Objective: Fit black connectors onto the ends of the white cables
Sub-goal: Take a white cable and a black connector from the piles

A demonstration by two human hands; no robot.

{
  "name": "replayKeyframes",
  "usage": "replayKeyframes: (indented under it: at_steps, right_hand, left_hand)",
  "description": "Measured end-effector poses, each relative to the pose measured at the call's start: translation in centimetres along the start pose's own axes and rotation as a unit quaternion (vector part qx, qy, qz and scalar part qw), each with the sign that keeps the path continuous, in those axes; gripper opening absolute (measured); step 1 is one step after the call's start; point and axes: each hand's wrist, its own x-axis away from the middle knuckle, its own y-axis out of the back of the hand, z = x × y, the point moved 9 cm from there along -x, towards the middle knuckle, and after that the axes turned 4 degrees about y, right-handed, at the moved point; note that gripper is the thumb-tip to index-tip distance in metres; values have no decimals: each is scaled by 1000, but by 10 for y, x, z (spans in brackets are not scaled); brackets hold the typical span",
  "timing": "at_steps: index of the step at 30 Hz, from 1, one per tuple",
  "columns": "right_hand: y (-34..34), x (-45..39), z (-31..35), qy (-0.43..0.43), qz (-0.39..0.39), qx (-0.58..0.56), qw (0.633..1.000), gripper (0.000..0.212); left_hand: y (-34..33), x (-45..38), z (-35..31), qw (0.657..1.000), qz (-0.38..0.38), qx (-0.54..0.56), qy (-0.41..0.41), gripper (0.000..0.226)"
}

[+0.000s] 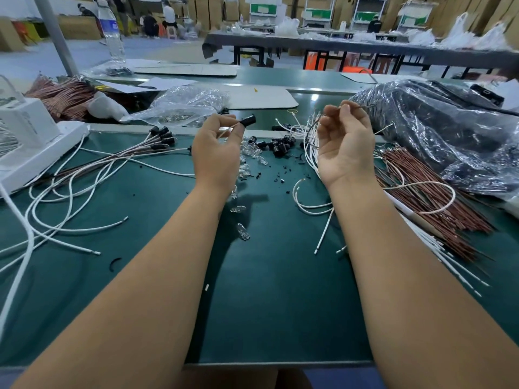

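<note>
Now L hand (216, 153) pinches connector (248, 120) pointing up-right; R hand (346, 148) pinches wire (362, 106) lying horizontal.

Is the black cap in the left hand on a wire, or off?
On. The black connector sits on a thin wire's end, pinched by the left hand.

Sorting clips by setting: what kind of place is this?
Likely a factory assembly hall: loose black connectors and white cables on a green workbench, long tables behind, stacked cartons.
</note>
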Motion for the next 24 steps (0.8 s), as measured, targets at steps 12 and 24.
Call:
replayKeyframes:
  at_steps: [12, 24]
  right_hand:
    - [-18, 9, -23, -136, 82, -185, 970, 16]
    - [6, 1, -28, -122, 17, -75, 990, 9]
  left_hand:
    - [-24, 9, -10, 990, 121, 70, 0, 13]
    - [-21, 7, 2, 992, 112, 37, 52, 16]
